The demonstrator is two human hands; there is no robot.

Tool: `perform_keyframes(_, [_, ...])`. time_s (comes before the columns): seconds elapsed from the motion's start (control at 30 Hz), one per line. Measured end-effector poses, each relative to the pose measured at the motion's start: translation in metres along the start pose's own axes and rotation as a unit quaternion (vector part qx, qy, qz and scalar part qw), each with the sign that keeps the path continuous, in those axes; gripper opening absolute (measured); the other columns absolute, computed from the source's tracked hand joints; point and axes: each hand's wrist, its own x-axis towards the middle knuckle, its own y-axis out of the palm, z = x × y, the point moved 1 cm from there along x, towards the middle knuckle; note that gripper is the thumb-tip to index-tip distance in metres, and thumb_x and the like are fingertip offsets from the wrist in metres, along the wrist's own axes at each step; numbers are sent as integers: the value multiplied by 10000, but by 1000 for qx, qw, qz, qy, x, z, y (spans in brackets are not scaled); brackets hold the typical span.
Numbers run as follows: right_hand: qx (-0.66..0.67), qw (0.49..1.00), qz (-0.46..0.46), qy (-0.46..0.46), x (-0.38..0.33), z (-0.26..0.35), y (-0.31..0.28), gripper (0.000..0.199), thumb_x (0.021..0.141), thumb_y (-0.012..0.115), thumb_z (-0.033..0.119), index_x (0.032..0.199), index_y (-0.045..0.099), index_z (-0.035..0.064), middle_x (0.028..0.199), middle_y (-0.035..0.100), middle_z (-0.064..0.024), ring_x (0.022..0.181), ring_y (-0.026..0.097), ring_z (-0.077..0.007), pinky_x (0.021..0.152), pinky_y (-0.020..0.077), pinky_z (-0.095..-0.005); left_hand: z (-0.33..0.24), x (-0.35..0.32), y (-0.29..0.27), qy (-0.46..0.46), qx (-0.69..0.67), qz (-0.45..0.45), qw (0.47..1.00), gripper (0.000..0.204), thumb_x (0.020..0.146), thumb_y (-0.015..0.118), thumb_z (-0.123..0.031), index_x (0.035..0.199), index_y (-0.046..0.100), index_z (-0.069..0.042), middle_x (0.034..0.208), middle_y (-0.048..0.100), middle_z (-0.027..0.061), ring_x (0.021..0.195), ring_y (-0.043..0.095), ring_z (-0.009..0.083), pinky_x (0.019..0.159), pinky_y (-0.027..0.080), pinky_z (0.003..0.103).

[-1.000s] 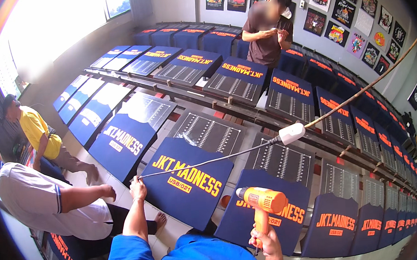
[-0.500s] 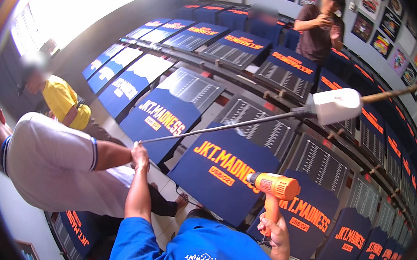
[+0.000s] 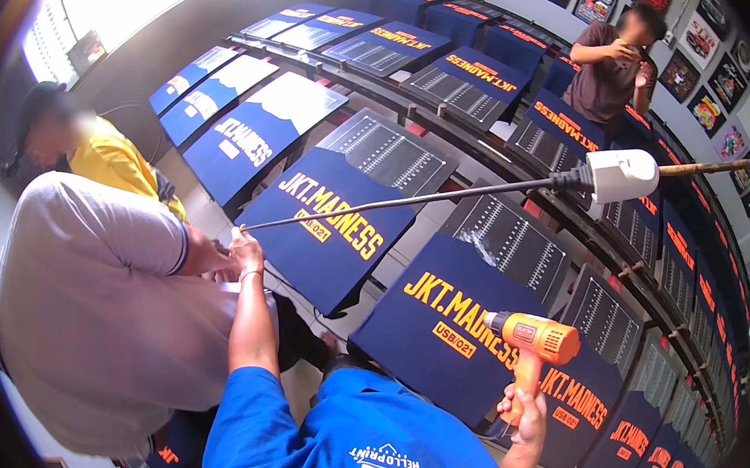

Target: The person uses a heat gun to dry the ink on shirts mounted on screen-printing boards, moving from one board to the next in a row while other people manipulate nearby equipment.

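My right hand (image 3: 525,416) is wrapped round the handle of an orange heat gun (image 3: 535,340). The gun is held upright above a navy shirt (image 3: 400,337) with orange lettering, its metal nozzle pointing left. Out to the left, my left hand (image 3: 244,253) has its fingers closed round a black cable (image 3: 408,202). The cable stretches rightward to a white socket block (image 3: 621,175) at the end of a wooden stick (image 3: 708,167). Below the cable, another navy shirt (image 3: 306,239) lies on its board, with the same lettering.
Close to my left arm stands a person in a pale polo shirt (image 3: 101,297); beyond is one in yellow (image 3: 122,160). A person in brown (image 3: 599,75) is at the far right. Rows of shirt boards (image 3: 506,238) and a dark rail (image 3: 436,108) curve across the room.
My view has shifted, so the shirts sit differently in it. The pale-shirted person has come nearer and fills more of the left side. Both hands keep hold of the cable and heat gun.
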Motion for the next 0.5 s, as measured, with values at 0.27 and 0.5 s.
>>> perform_keyframes(0.27, [-152,982,-107,-16,7,37,-20,381,849,567,81,1198,457,-23,951,568,-109,619,573,-140,534,506,-281,19,8,69,37,-72,-21,996,320,982,386,-277,1187,569,-112,1062,655,246,998,621,442,856,486,503])
perform_keyframes(0.5, [-228,967,-102,58,14,56,-48,404,914,560,110,1286,448,0,900,587,-69,614,573,-106,545,519,-264,7,-82,75,20,-103,-1,994,364,995,354,-236,1246,531,-39,1134,630,256,1046,606,424,897,463,468])
